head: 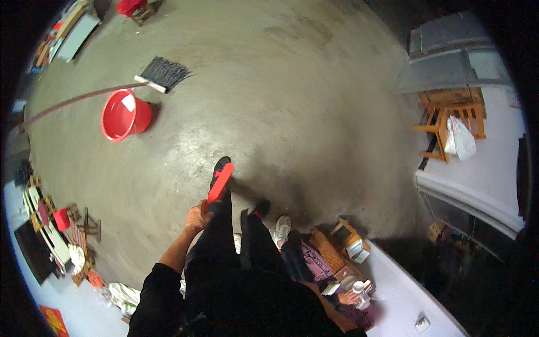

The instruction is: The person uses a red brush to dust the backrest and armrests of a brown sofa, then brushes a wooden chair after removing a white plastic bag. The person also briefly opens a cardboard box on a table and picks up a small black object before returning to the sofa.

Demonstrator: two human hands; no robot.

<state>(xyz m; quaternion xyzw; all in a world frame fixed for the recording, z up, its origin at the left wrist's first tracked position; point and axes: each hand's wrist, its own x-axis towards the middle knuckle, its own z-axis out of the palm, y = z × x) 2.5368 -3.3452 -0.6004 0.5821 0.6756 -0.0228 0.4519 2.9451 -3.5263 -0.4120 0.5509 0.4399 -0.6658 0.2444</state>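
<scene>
My left hand (pixel 200 215) is closed around the lower end of a long, flat, bright red object (pixel 221 182), whose exact kind I cannot tell. It slants up and right over my black shoe (pixel 222 162). A bare right forearm (pixel 332 309) shows at the lower right, but its hand is hidden behind dark clothing. Up and left of my left hand, a red plastic bucket (pixel 123 116) stands on the concrete floor (pixel 261 105). Just beyond the bucket lies a broom head with dark bristles (pixel 164 73), its long handle (pixel 84 97) running left.
Close at lower right, another person's hand (pixel 348 297) is beside a white cup (pixel 358 287); that person's light shoe (pixel 283 229) is near my feet. A wooden chair (pixel 442 135) with a white plastic bag (pixel 460 139) stands right. Wooden stools and a bench (pixel 78 236) line the left.
</scene>
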